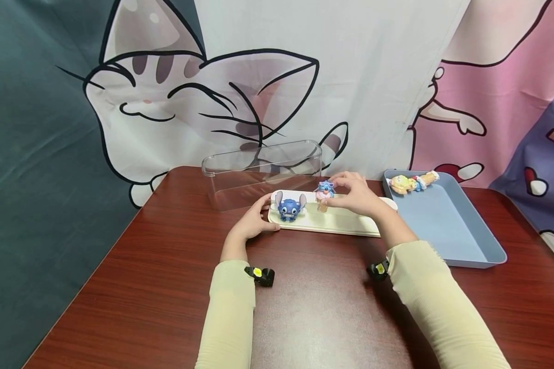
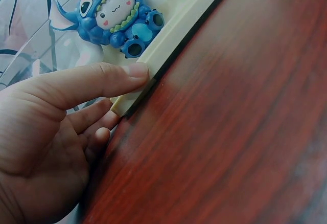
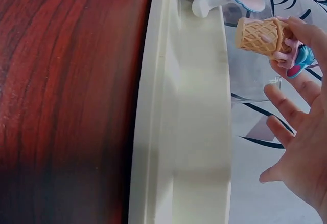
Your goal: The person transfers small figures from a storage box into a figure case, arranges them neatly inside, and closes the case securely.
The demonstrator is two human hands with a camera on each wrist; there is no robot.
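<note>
A long cream display base (image 1: 346, 224) lies on the table, and a blue big-eared figurine (image 1: 289, 208) sits at its left end. My left hand (image 1: 253, 221) grips that end, its thumb on the front rim in the left wrist view. Above the base, just right of the seated figurine, my right hand (image 1: 357, 196) pinches an ice-cream-cone figurine (image 1: 324, 191) with a blue character on top. In the right wrist view its waffle cone (image 3: 259, 36) hangs between thumb and index finger, while the other fingers are spread.
Behind the base stands a clear plastic cover (image 1: 258, 177) on the brown table (image 1: 166, 266). At the right, a blue-grey tray (image 1: 448, 225) has a yellow figurine (image 1: 400, 184) and another cone figurine (image 1: 427, 179) at its far edge. A cartoon-printed curtain (image 1: 374, 77) hangs behind.
</note>
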